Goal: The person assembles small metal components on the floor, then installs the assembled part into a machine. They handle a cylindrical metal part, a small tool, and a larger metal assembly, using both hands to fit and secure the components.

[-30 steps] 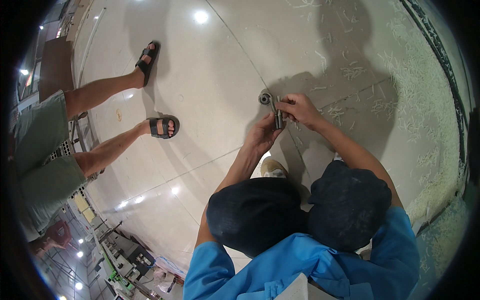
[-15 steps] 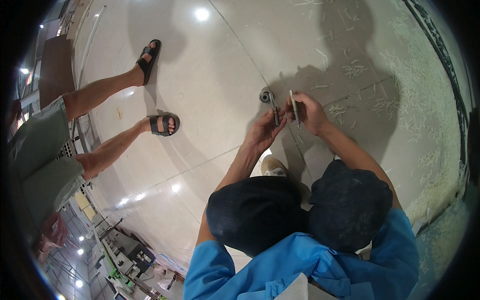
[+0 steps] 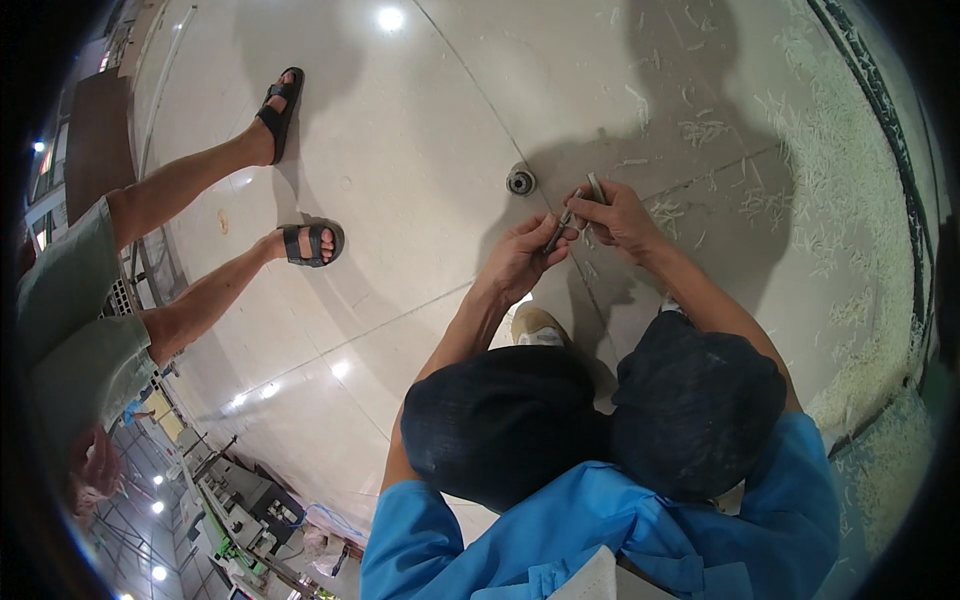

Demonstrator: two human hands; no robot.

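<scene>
Out in front of my knees, my two hands meet close above the tiled floor. My left hand is closed on a slim grey metal rod, its far end slanting up toward the other hand. My right hand pinches a short pale stick that pokes up past the fingers. Those right fingertips are at the rod's far end; whether they grip it too, I cannot tell. A small round metal part with a dark ring-shaped face stands on the floor just beyond my left hand.
White shavings lie heaped along the right side and scattered toward the middle of the floor. Another person in black sandals stands at the left. Machinery is at the lower left; my bent knees are below my hands.
The rod in my left hand has tilted to the right, its top now by my right fingers and away from the round part. The pale stick has turned and sits higher.
</scene>
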